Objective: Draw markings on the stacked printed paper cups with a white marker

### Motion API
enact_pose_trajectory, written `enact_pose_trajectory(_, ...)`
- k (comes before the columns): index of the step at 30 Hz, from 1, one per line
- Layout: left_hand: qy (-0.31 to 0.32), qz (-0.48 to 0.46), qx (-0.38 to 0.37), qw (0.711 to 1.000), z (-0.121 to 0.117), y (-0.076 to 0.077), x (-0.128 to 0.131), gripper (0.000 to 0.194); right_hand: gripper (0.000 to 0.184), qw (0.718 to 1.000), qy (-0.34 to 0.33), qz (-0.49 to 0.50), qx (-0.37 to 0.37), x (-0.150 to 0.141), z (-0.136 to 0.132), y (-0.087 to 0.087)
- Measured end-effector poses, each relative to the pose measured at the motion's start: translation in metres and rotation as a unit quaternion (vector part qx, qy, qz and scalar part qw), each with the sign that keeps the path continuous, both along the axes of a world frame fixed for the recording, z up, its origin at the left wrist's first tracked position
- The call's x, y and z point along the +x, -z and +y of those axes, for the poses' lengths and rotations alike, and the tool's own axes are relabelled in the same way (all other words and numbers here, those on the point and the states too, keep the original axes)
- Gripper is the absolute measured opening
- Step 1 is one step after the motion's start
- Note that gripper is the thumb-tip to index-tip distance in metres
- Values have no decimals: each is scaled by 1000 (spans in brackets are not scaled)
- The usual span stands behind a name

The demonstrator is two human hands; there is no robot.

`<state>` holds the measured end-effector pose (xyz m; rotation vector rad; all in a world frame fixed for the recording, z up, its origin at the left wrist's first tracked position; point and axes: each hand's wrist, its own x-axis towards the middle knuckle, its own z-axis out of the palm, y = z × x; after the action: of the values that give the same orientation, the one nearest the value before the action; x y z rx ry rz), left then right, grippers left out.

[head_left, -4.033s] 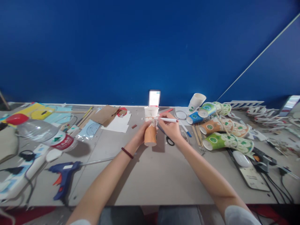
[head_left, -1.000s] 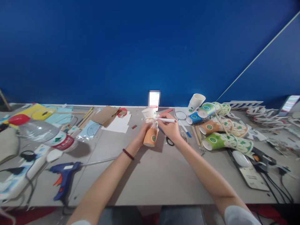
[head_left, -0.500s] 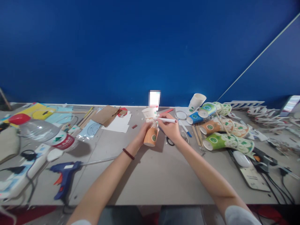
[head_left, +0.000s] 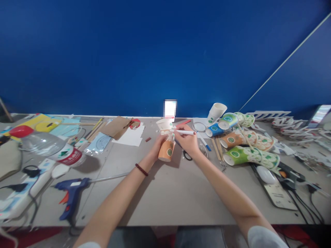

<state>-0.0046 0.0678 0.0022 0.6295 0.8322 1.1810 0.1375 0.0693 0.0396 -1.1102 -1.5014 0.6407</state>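
My left hand [head_left: 157, 146] is wrapped round an orange paper cup [head_left: 165, 151] with a green round logo, its base tilted towards me. White pieces with green marks and a white cup-like rim [head_left: 164, 124] sit at the cup's far end. In my right hand [head_left: 188, 142] is a white marker pen [head_left: 185, 132] with a red end, pinched between the fingers. The pen's tip meets the white part of the cup, though whether it touches is too small to tell. Black-handled scissors [head_left: 188, 155] lie partly hidden beside my right wrist.
On the right lie a green paper cup piece [head_left: 235, 155], an orange one [head_left: 230, 140] and a stack of white cups [head_left: 217, 112]. A blue glue gun [head_left: 74, 191], a plastic bottle [head_left: 49, 144] and a power strip [head_left: 28, 189] occupy the left. White paper [head_left: 131, 136] lies near the wall.
Almost nothing differs. The marker pen and my right hand have shifted very slightly; the cup stays in my left hand.
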Motion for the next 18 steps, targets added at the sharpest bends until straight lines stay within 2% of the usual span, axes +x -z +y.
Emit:
enact_pose_trajectory(6, 8, 3, -6, 1000, 1, 1, -2, 47, 9, 1000, -3, 8, -5, 0, 0, 0)
enact_pose_trajectory(11, 10, -1, -6, 1000, 0, 0, -3, 44, 14, 998, -16, 55, -25, 1, 2, 2)
enact_pose_trajectory(18, 5, 2, -3, 1000, 0, 0, -2, 44, 11, 1000, -11, 20, 0, -1, -1, -1)
